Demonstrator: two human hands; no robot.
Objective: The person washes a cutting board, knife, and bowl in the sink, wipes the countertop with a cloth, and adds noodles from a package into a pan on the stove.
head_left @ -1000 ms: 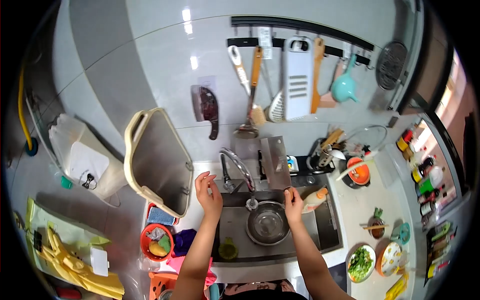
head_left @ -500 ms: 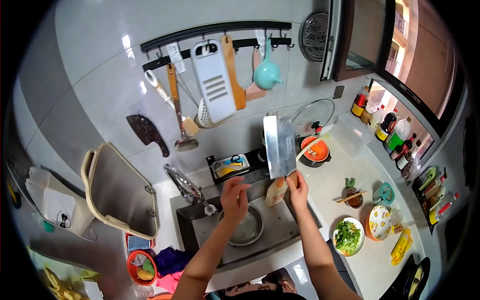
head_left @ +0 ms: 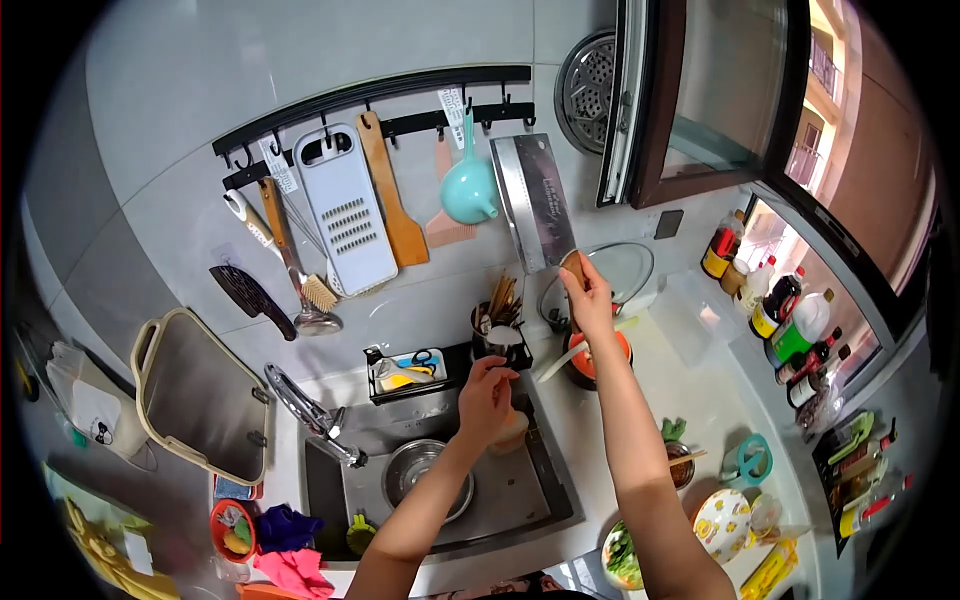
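A cleaver point(head_left: 535, 205) with a broad metal blade is raised upright before the wall, right of the turquoise funnel point(head_left: 468, 190). My right hand point(head_left: 588, 298) is closed round its wooden handle, above an orange bowl point(head_left: 600, 352) in a dark pot. My left hand point(head_left: 487, 400) hovers over the back right of the sink point(head_left: 510, 495), fingers bent and partly apart, with nothing visible in it. Under it a pale bottle point(head_left: 512, 430) stands in the sink, partly hidden. A metal bowl point(head_left: 425, 478) lies in the sink, left of my left forearm.
A black rack point(head_left: 372, 100) holds utensils and a white grater point(head_left: 347, 215). The faucet point(head_left: 312, 410) is at the sink's left. A chopstick holder point(head_left: 500, 325) stands behind my left hand. Bottles point(head_left: 797, 328) line the sill beside the open window point(head_left: 710, 95). Greens fill a plate point(head_left: 622, 558).
The view has turned right. My right hand has lifted the cleaver from above the sink up and right toward the hanging rack. My left hand has stayed over the sink.
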